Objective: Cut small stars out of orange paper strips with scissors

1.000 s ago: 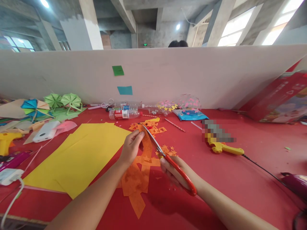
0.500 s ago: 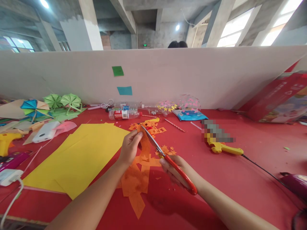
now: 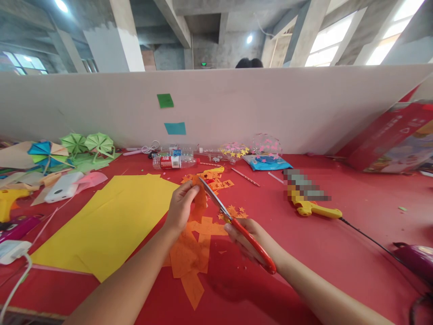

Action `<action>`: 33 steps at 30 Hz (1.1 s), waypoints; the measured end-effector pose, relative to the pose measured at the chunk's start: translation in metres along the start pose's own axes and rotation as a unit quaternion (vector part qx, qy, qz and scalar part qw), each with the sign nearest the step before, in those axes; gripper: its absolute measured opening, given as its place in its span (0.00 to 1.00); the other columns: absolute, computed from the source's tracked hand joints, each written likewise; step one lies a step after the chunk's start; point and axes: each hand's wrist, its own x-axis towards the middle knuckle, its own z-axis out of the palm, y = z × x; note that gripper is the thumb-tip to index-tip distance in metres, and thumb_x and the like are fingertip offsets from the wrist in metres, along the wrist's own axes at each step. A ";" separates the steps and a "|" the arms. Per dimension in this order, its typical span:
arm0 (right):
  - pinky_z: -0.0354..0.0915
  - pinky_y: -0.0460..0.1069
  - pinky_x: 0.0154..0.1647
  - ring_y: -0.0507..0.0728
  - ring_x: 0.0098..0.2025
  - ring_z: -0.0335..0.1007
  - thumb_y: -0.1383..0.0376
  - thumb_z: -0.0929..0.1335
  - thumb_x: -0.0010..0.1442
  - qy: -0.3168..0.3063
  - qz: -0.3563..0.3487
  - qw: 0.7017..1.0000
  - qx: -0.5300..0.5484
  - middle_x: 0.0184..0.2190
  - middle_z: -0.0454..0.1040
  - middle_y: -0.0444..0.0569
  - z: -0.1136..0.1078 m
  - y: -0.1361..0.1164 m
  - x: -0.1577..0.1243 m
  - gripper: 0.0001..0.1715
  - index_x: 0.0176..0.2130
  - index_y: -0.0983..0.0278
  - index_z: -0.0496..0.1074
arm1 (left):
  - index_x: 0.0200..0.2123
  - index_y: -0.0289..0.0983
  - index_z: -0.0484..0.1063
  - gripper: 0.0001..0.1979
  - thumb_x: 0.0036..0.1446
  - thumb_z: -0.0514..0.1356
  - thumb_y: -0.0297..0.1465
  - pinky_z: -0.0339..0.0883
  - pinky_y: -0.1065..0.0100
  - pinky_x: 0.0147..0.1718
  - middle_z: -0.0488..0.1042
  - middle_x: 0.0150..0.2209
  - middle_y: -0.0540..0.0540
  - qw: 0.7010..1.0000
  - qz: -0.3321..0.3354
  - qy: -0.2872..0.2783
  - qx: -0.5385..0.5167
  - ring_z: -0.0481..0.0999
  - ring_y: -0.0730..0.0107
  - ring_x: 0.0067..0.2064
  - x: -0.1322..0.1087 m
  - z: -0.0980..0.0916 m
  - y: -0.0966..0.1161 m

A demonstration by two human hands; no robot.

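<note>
Between the thumb and fingers of my left hand point(image 3: 182, 203) is a strip of orange paper point(image 3: 200, 203), held up above the table. My right hand point(image 3: 252, 237) is closed round the red handles of a pair of scissors point(image 3: 248, 239). Their blades point up and left, with the tips against the upper part of the strip. Below my hands, orange paper scraps point(image 3: 191, 253) lie in a loose heap. Small orange paper stars point(image 3: 235, 211) rest just beyond the scissors, and punched orange pieces point(image 3: 219, 184) lie behind them.
Yellow paper sheets point(image 3: 108, 221) spread over the left of the red table. A yellow-handled glue gun point(image 3: 314, 209) lies at right with its cord. Plastic bottles point(image 3: 174, 160), a striped straw point(image 3: 246, 177) and a blue packet point(image 3: 267, 162) lie toward the white partition point(image 3: 216, 104).
My left hand has shifted slightly left with the strip, which now hangs a little more sideways. My right hand and the scissors have barely moved.
</note>
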 end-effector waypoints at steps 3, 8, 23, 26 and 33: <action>0.52 0.43 0.13 0.45 0.10 0.46 0.46 0.68 0.54 0.002 0.008 1.000 -0.002 0.10 0.49 0.32 -0.001 0.001 0.001 0.29 0.20 0.60 0.51 | 0.25 0.36 0.68 0.09 0.52 0.59 0.36 0.65 0.70 0.25 0.70 0.21 0.52 0.999 -0.021 -0.028 -0.034 0.69 0.74 0.21 0.001 0.000 0.004; 0.50 0.43 0.13 0.45 0.10 0.46 0.46 0.68 0.55 0.011 0.011 1.000 -0.010 0.09 0.49 0.33 -0.002 0.001 0.003 0.30 0.20 0.60 0.51 | 0.28 0.37 0.68 0.07 0.52 0.60 0.34 0.61 0.73 0.21 0.69 0.20 0.54 0.999 -0.015 -0.020 -0.042 0.66 0.78 0.19 0.005 -0.001 0.005; 0.52 0.43 0.14 0.46 0.12 0.52 0.43 0.68 0.53 0.014 0.013 0.998 -0.053 0.10 0.53 0.34 -0.005 0.001 0.003 0.29 0.21 0.61 0.57 | 0.28 0.37 0.73 0.08 0.52 0.61 0.36 0.54 0.74 0.17 0.68 0.17 0.53 0.997 0.017 -0.031 0.071 0.60 0.79 0.16 0.013 -0.012 0.010; 0.57 0.45 0.16 0.46 0.11 0.51 0.44 0.67 0.54 0.019 0.007 0.998 -0.056 0.10 0.52 0.33 -0.006 0.004 0.006 0.28 0.21 0.61 0.57 | 0.27 0.37 0.74 0.08 0.52 0.60 0.36 0.52 0.74 0.16 0.68 0.17 0.54 0.997 0.006 -0.032 0.072 0.58 0.80 0.16 0.014 -0.013 0.010; 0.57 0.45 0.15 0.46 0.09 0.49 0.43 0.68 0.54 0.023 0.010 0.998 -0.056 0.09 0.52 0.33 -0.006 0.004 0.006 0.30 0.19 0.60 0.54 | 0.27 0.36 0.71 0.11 0.51 0.61 0.39 0.57 0.73 0.17 0.70 0.17 0.52 0.998 -0.024 -0.034 0.048 0.64 0.77 0.16 0.012 -0.011 0.013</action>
